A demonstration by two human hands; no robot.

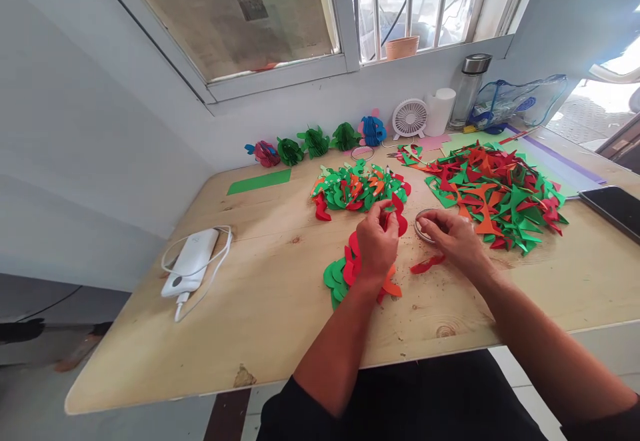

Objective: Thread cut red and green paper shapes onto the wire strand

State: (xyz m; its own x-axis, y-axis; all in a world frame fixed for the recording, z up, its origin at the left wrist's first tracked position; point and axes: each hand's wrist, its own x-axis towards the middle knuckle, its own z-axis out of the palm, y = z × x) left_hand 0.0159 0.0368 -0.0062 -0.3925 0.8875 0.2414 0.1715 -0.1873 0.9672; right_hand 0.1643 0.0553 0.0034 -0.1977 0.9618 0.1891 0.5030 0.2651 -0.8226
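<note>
My left hand (pixel 379 241) is closed, pinching a curvy red paper cutout (pixel 399 219) between thumb and fingers above the table. Just right of it, my right hand (pixel 453 235) has curled fingers, with thumb and fingertips at the rim of a flat ring-shaped roll (pixel 419 229); what the ring is exactly, I cannot tell. A loose red paper strip (pixel 427 265) lies below that hand. Under my left wrist spreads a pile of green, red and orange paper cutouts (pixel 340 277), partly hidden by the forearm. Beyond my hands is a heap of mixed cutouts (pixel 357 186).
Paper offcuts (pixel 500 194) are heaped at right, near a phone (pixel 617 207). Along the wall stand folded-paper figures (pixel 314 142), a small fan (pixel 410 119) and a glass bottle (pixel 466 91). A white power bank (pixel 191 262) with its cable lies at left, below a green paper strip (pixel 259 181).
</note>
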